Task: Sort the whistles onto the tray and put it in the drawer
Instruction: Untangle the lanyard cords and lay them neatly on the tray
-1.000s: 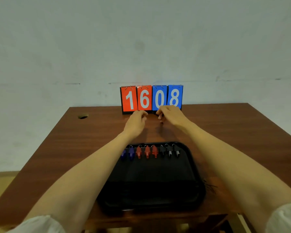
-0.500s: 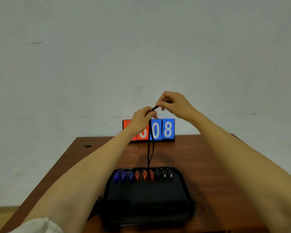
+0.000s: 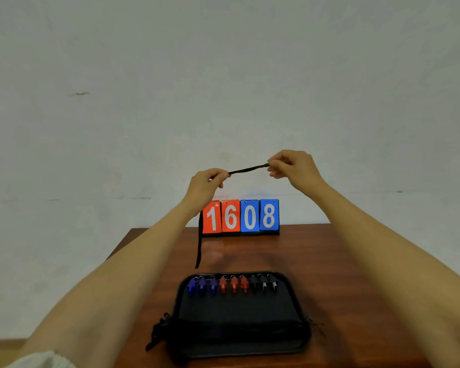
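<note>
A black tray (image 3: pixel 239 312) lies on the wooden table (image 3: pixel 329 274). Along its far edge stands a row of whistles: three blue (image 3: pixel 201 286), three red (image 3: pixel 233 284), three black (image 3: pixel 264 283). Black cords lie bunched along the tray's near side. Both hands are raised high above the table. My left hand (image 3: pixel 206 183) and my right hand (image 3: pixel 292 166) each pinch a black cord (image 3: pixel 247 170), stretched between them. The cord's loose end (image 3: pixel 198 248) hangs down below my left hand to just above the table.
A flip scoreboard (image 3: pixel 241 217) reading 1608 stands at the table's far edge against a pale wall. Cord ends (image 3: pixel 157 333) spill over the tray's left near corner.
Both hands lifted a black cord from in front of the scoreboard and then drew apart, stretching it between them. The view has tilted up.
</note>
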{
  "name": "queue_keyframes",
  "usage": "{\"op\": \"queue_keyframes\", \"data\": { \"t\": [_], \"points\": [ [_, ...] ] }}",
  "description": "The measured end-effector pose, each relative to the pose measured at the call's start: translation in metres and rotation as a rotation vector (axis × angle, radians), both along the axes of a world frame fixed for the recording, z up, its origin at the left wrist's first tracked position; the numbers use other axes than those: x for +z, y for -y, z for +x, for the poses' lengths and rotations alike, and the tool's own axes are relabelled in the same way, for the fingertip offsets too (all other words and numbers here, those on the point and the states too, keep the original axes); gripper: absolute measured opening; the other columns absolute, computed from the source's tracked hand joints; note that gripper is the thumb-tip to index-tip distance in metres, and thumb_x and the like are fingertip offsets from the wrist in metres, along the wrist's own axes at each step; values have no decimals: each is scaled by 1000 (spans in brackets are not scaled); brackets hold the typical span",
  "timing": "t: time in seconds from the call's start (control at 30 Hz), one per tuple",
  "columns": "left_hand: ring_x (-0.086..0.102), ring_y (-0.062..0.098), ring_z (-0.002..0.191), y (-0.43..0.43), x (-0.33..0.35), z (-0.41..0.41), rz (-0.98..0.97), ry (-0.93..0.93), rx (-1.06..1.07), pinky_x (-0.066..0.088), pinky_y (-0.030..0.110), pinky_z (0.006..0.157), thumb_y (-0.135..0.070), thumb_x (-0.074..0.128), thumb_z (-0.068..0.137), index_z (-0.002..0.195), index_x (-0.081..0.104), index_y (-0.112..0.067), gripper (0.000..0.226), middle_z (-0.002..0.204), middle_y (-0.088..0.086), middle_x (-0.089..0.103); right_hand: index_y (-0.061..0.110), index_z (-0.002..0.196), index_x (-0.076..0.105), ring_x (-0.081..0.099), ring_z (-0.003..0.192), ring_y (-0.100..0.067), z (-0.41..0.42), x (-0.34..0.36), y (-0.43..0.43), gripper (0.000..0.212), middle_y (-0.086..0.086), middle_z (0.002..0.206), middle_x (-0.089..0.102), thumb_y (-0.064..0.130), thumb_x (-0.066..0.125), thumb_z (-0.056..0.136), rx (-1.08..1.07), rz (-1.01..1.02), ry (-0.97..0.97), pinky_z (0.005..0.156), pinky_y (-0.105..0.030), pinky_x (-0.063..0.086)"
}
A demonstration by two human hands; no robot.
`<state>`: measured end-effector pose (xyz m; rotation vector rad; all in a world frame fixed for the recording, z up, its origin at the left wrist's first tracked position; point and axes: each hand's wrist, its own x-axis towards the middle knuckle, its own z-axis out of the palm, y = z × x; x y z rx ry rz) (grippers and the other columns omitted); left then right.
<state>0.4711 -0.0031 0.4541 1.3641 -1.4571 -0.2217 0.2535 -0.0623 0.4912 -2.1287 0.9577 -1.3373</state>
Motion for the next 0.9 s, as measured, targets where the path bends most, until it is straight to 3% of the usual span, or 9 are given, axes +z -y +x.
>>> {"op": "queue_keyframes", "data": {
  "t": [0.13, 0.27, 0.43, 0.53, 0.73, 0.9],
  "points": [
    [53, 10, 79, -8, -8, 11, 51, 88, 47, 40, 14, 64, -30, 47, 98, 115, 64, -12, 30, 86, -1, 61, 5, 104, 62, 68, 80, -20, -4, -9, 1, 17, -9, 92, 70, 12, 48, 98, -53, -11, -65, 76, -22, 56],
    [54, 9, 86, -16, -23, 26, 122, 187, 92, 36, 8, 62, -32, 48, 97, 119, 63, -11, 34, 97, 4, 66, 6, 94, 58, 68, 70, -23, -12, -20, 6, 12, -12, 83, 69, 17, 54, 95, -164, 35, -39, 74, -34, 58],
    [55, 13, 89, -29, -41, 45, 191, 237, 119, 39, 23, 77, -30, 49, 97, 115, 66, -9, 32, 97, 5, 67, 10, 86, 62, 68, 68, -16, -25, -44, 15, 19, -1, 70, 68, 29, 61, 91, -318, 59, -141, 75, -40, 58],
    [58, 19, 89, -35, -55, 56, 224, 272, 160, 39, 27, 75, -30, 48, 98, 112, 67, -12, 30, 92, 2, 64, 10, 84, 62, 68, 71, -16, -30, -61, 18, 22, -1, 71, 68, 30, 62, 90, -367, 96, -180, 75, -40, 57],
    [58, 22, 86, -41, -85, 62, 267, 402, 261, 44, 33, 74, -23, 43, 100, 111, 66, -12, 28, 102, 7, 67, 13, 89, 56, 67, 77, -19, -35, -99, 19, 16, -3, 87, 70, 20, 44, 98, -401, 192, -221, 73, -35, 50],
    [58, 18, 81, -45, -115, 70, 404, 385, 303, 44, 29, 71, -29, 45, 99, 110, 66, -15, 28, 92, 3, 67, 8, 92, 61, 65, 82, -24, -47, -127, 14, 19, -5, 85, 71, 22, 48, 95, -457, 245, -333, 67, -30, 44]
  ]
}}
